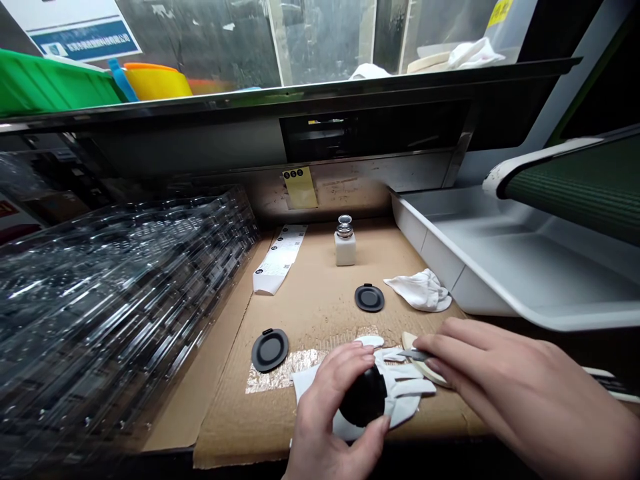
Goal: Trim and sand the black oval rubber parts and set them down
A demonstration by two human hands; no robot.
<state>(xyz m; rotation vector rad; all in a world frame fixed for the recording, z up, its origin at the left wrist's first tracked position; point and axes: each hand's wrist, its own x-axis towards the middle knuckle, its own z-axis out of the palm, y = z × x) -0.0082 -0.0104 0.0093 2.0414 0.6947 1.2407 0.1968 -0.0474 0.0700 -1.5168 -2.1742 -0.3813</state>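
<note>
Cardboard (320, 303) covers the bench on my feed, with stacked clear plastic trays (130, 293) off to the left and a big grey bin (450, 277) at the right. Two black lids (270, 351) sit on it, one left and near, the other a bit farther back. Action's all at the near edge: my left hand (327, 410) has a round black piece (361, 398) just over the white glove (403, 388), and that looks to me like the hold-and-work step, tool ready but not on the piece yet. Left grip is a C shape, fingers curled round the far side, thumb at the near right, so it's pinching the piece by its rim. Right hand (520, 380) comes in from the right, palm down, fingertips pressed together on a thin grey pointed tool (415, 355), tip aimed left. Can't tell if it's touching the cream disc (435, 377) by those fingers. IMO the next move calls for a steady left hold and a light, low-angle right, since that point sits pretty near the left fingers.
</note>
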